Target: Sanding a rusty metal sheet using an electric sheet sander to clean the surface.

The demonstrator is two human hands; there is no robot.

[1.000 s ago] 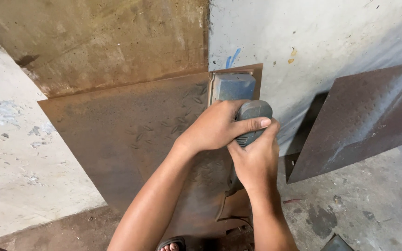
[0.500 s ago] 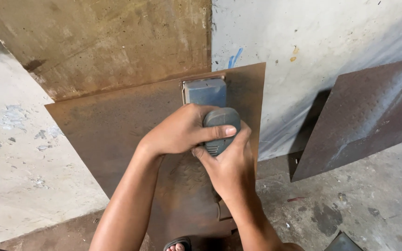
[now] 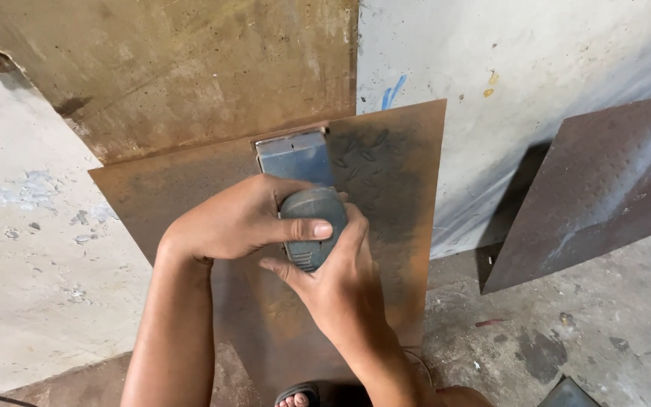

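Observation:
Both my hands grip a grey-blue power sander point(image 3: 304, 192) pressed flat against a rusty patterned steel plate point(image 3: 393, 173) that leans on the wall. My left hand point(image 3: 239, 218) wraps over the rounded grey body from the left, thumb across its top. My right hand point(image 3: 340, 283) holds the same body from below and the right. The sander's rectangular blue base pokes out above my fingers, near the plate's upper edge. Part of the plate to the right of the sander looks darker and cleaner than the rusty rest.
A larger rusty sheet point(image 3: 175, 68) stands behind the plate. Another dark steel plate point(image 3: 604, 188) leans on the whitish wall point(image 3: 521, 53) at right. The concrete floor point(image 3: 589, 339) is stained. My sandalled toes point(image 3: 295, 396) show at the bottom edge; a dark corner point(image 3: 566, 393) lies bottom right.
The sander and both hands have slid left across the plate, away from its right edge. My grip on it has stayed the same.

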